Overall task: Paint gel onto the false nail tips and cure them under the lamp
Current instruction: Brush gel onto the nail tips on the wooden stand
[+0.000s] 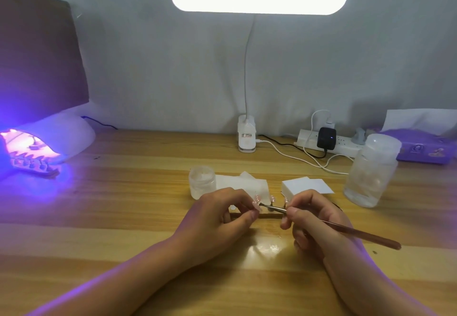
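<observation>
Wooden desk [123, 192] under a lit bar-shaped desk lamp [258, 0], with a UV nail lamp [57, 135] glowing violet at far left and a rack of nail tips [32, 166] lying in its mouth. Near the middle, left hand [217, 219] with thumb and fingers curled, pinching a pink false nail tip [256, 204] just above a dark holder strip [270, 215]. Beside it, right hand [316, 221] gripping a thin gel brush [358, 233] pen-fashion, bristle end at that tip.

Nothing can be read: the small reddish label [245, 134] on the white clip lamp base [246, 143] and the print on the purple tissue box [420, 151] are too blurred.
</observation>
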Demonstrator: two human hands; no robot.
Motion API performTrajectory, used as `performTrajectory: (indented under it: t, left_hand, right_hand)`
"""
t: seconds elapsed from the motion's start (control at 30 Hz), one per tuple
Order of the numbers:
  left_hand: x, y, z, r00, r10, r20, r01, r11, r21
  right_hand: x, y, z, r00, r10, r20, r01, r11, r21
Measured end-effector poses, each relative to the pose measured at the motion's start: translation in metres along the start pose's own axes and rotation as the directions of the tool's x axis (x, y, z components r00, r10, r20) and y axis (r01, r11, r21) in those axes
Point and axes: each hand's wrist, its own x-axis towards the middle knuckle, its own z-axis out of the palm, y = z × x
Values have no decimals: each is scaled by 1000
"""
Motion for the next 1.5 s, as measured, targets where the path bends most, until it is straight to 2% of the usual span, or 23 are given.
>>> performTrajectory:
  t: [0.53, 0.77, 1.0, 1.23, 1.5]
  left_hand:
    - [1, -2, 1, 999, 35, -1, -35, 999, 25]
    - [0, -3, 1, 999, 41, -11, -41, 999, 17]
    - [1, -4, 2, 999, 30, -30, -30, 1000, 4]
    - [2, -4, 1, 998, 47, -43, -49, 998, -41]
    - [0, -1, 0, 996, 79, -40, -82, 995, -59]
  right_hand:
    - [4, 0, 0, 1000, 17, 13, -15, 990, -138]
    - [4, 0, 0, 1000, 20, 11, -19, 991, -131]
    - [4, 1, -1, 1000, 18, 6, -17, 997, -82]
    - [2, -4, 0, 1000, -3, -3, 4, 993, 121]
    - [3, -2, -3, 1000, 7, -7, -6, 993, 119]
